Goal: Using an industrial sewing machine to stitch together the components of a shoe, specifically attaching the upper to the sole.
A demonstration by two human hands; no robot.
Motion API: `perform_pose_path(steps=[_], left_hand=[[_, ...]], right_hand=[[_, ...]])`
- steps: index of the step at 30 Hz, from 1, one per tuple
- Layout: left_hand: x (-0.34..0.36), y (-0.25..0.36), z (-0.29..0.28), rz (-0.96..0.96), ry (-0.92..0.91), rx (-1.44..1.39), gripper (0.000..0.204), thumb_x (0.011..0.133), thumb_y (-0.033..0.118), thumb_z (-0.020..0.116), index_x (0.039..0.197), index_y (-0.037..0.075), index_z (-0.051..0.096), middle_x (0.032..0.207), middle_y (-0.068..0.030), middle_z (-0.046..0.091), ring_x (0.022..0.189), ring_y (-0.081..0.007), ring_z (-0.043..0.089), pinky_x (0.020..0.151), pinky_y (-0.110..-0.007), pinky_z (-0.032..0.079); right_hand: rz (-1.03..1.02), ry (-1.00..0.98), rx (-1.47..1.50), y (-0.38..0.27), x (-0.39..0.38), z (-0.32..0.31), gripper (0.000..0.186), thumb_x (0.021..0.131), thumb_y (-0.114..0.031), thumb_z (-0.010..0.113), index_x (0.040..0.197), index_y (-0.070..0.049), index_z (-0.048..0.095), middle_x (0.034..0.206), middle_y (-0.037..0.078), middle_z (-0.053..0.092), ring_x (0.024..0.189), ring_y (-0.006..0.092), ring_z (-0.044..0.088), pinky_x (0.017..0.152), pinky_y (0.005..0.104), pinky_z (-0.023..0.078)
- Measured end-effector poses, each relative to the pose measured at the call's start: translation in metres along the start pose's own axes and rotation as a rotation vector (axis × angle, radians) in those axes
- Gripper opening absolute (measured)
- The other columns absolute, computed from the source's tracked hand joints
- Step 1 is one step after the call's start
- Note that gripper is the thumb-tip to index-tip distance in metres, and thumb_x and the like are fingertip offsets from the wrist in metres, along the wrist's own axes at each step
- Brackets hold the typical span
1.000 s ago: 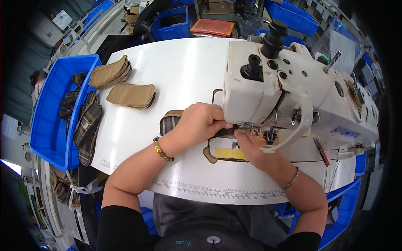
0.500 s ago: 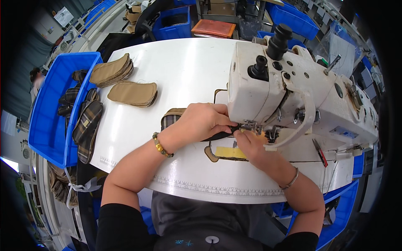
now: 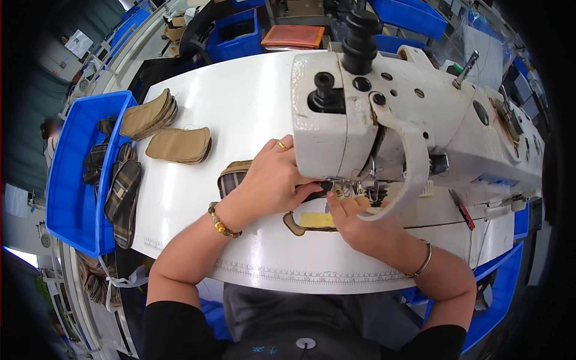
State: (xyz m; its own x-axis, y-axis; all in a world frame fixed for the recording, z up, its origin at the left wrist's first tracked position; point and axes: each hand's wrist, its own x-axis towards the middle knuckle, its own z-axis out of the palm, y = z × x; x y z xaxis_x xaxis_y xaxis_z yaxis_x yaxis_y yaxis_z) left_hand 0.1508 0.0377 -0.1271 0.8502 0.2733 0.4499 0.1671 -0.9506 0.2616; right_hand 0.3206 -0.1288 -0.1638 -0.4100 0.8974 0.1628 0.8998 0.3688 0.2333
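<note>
Left hand (image 3: 270,185): thumb and fingers pinch the dark end of the plaid cloth piece.
Right hand (image 3: 366,229): fingertips right by that end; I can't tell if they grip it or just touch.
Plaid cloth piece (image 3: 232,179): mid-table, partly hidden under the left hand; its tan-edged end pokes out to the left.
Sewing machine (image 3: 324,141): big and white, over the table's right half.
Yellow patch (image 3: 318,220): between the hands and the table's front edge.
Ruler marks (image 3: 300,276): along that front edge.
Red snips (image 3: 462,210): toward the right edge.
Tan cloth stacks (image 3: 177,146): two, near the back left corner.
Blue bin (image 3: 71,222): beside the table's left edge, dark cloth inside.
</note>
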Motion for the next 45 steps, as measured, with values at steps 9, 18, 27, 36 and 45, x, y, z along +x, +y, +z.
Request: perform_pose_path(steps=[9, 18, 27, 36, 45], left_hand=[[0.002, 0.015, 0.0, -0.172, -0.13, 0.01, 0.024, 0.069, 0.019, 0.082, 0.092, 0.016, 0.076, 0.086, -0.0058, 0.07, 0.08, -0.0291, 0.066, 0.067, -0.038, 0.053], [0.001, 0.015, 0.005, -0.1, -0.072, 0.076, 0.016, 0.072, 0.015, 0.079, 0.085, 0.008, 0.074, 0.066, -0.0064, 0.065, 0.055, -0.0262, 0.063, 0.053, -0.036, 0.051], [0.004, 0.02, 0.005, -0.226, -0.164, 0.153, 0.032, 0.069, 0.025, 0.08, 0.096, 0.009, 0.071, 0.086, -0.0103, 0.067, 0.078, -0.0321, 0.066, 0.068, -0.042, 0.052], [0.001, 0.016, 0.003, -0.098, -0.078, 0.203, 0.027, 0.071, 0.021, 0.077, 0.096, 0.011, 0.072, 0.085, -0.0089, 0.068, 0.073, -0.0309, 0.066, 0.06, -0.04, 0.052], [0.003, 0.011, 0.002, -0.115, -0.067, 0.138, 0.027, 0.073, 0.019, 0.075, 0.099, 0.012, 0.072, 0.078, -0.0079, 0.068, 0.069, -0.0292, 0.065, 0.057, -0.039, 0.051]], right_hand=[[0.029, 0.14, 0.223, 0.006, 0.004, 0.01, 0.042, 0.074, -0.007, 0.065, 0.114, 0.006, 0.063, 0.075, 0.007, 0.065, 0.069, 0.0222, 0.065, 0.056, 0.0336, 0.05], [0.028, 0.326, 0.409, 0.007, 0.007, 0.019, 0.007, 0.064, -0.012, 0.066, 0.068, -0.008, 0.062, 0.06, 0.008, 0.053, 0.058, 0.0244, 0.059, 0.048, 0.0387, 0.045], [0.213, 0.521, 0.562, -0.003, 0.007, 0.029, 0.013, 0.064, -0.015, 0.066, 0.06, -0.011, 0.054, 0.068, 0.01, 0.054, 0.061, 0.0256, 0.057, 0.05, 0.0396, 0.041], [0.196, 0.508, 0.621, -0.002, 0.008, 0.027, 0.01, 0.062, -0.012, 0.067, 0.062, -0.009, 0.057, 0.069, 0.013, 0.055, 0.063, 0.0277, 0.061, 0.048, 0.0408, 0.044], [0.065, 0.316, 0.355, 0.004, 0.009, 0.023, 0.009, 0.059, -0.015, 0.066, 0.06, -0.007, 0.063, 0.066, 0.016, 0.059, 0.063, 0.0287, 0.065, 0.049, 0.0401, 0.049]])
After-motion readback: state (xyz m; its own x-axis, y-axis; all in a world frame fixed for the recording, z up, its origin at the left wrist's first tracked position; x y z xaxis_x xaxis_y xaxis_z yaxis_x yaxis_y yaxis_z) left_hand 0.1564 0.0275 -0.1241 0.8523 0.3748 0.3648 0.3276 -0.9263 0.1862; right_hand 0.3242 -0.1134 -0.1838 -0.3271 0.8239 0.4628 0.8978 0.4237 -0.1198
